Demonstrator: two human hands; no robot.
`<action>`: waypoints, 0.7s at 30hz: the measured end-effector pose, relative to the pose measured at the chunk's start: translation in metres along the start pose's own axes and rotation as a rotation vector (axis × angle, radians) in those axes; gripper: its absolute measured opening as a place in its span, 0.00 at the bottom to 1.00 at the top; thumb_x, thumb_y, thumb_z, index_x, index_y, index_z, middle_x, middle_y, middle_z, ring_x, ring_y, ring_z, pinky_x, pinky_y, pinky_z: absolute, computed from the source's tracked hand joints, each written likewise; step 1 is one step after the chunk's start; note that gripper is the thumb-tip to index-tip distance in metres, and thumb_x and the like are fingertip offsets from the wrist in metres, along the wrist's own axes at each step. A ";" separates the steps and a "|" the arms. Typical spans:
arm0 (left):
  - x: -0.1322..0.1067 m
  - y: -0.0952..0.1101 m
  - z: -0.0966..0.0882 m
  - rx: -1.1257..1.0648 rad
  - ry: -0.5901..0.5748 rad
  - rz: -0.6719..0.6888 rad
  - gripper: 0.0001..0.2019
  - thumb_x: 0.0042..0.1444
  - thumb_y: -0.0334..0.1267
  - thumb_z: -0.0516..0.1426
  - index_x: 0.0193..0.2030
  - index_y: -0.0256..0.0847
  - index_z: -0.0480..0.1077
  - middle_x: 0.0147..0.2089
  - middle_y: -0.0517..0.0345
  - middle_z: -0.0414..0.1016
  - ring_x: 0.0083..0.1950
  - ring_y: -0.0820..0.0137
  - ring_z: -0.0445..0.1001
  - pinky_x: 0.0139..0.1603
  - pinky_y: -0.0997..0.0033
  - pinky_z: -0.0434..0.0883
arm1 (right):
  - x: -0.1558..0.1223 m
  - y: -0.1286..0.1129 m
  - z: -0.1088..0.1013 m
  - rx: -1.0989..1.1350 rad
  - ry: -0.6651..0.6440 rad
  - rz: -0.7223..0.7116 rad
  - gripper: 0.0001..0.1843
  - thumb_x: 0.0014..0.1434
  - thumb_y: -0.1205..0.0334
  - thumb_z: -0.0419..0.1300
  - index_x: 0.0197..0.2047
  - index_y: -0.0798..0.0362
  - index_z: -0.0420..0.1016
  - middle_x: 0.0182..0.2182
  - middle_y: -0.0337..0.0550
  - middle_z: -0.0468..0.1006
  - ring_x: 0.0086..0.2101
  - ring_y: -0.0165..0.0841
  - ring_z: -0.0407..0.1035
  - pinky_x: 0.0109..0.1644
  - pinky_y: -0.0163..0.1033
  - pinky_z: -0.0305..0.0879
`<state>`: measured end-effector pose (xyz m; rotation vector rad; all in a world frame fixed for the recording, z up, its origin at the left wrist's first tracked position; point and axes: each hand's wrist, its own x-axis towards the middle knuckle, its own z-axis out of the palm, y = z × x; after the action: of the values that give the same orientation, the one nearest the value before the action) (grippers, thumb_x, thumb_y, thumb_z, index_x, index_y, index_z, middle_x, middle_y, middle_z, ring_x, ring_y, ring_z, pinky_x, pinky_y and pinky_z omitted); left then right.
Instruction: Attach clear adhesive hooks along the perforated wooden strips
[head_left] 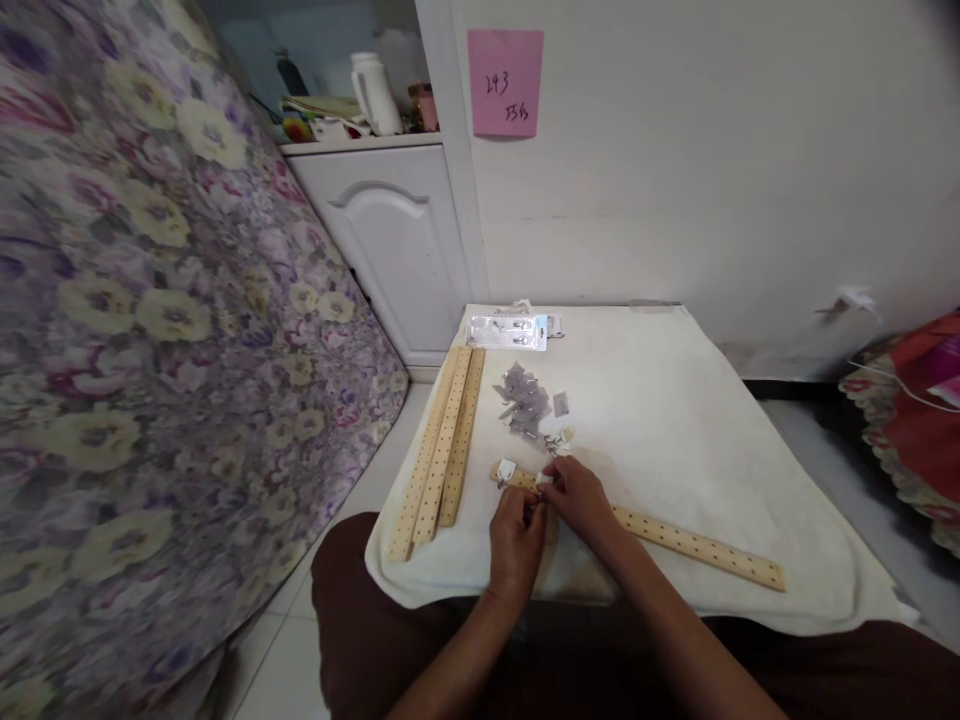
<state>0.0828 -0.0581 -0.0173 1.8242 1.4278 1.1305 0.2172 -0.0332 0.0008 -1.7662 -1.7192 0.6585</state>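
A long wooden strip with rows of holes (697,545) lies slantwise along the near side of the table. Over its left part my two hands meet, fingertips nearly touching. My right hand (581,497) is closed in a pinch on a small white card (544,480). My left hand (517,530) is closed too, and what its fingers hold is too small to make out. On the strip's left end sits another white card with a small metal piece (506,470). Just beyond my right hand is a little heap of white and metal bits (559,440).
Further back lies a pile of small grey plastic bags (523,402), with a single bag (561,404) beside it. Three more perforated wooden strips (439,450) lie along the left edge. A clear blister pack (506,332) rests at the back. A floral curtain (150,300) hangs at left.
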 end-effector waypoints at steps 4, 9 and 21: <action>0.000 -0.001 0.000 0.002 0.003 0.002 0.04 0.56 0.34 0.53 0.31 0.42 0.65 0.30 0.62 0.65 0.32 0.72 0.65 0.34 0.72 0.63 | -0.001 0.001 0.001 0.023 0.006 -0.010 0.07 0.52 0.65 0.59 0.37 0.53 0.71 0.32 0.40 0.73 0.31 0.31 0.67 0.38 0.36 0.61; -0.001 -0.002 0.000 0.012 0.009 0.000 0.04 0.56 0.34 0.53 0.31 0.42 0.64 0.30 0.63 0.65 0.32 0.72 0.65 0.34 0.72 0.63 | -0.002 0.000 -0.001 0.082 0.040 -0.042 0.09 0.53 0.65 0.58 0.39 0.53 0.71 0.35 0.42 0.74 0.34 0.33 0.69 0.41 0.37 0.63; -0.002 -0.004 0.000 0.021 0.029 -0.018 0.02 0.54 0.35 0.54 0.30 0.42 0.64 0.29 0.64 0.65 0.29 0.73 0.64 0.32 0.74 0.63 | -0.053 0.053 -0.047 -0.046 0.098 -0.040 0.13 0.51 0.60 0.61 0.42 0.50 0.74 0.42 0.46 0.73 0.42 0.39 0.67 0.48 0.44 0.63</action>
<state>0.0803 -0.0589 -0.0215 1.8125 1.4748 1.1422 0.2853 -0.0893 -0.0063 -1.7607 -1.7113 0.5107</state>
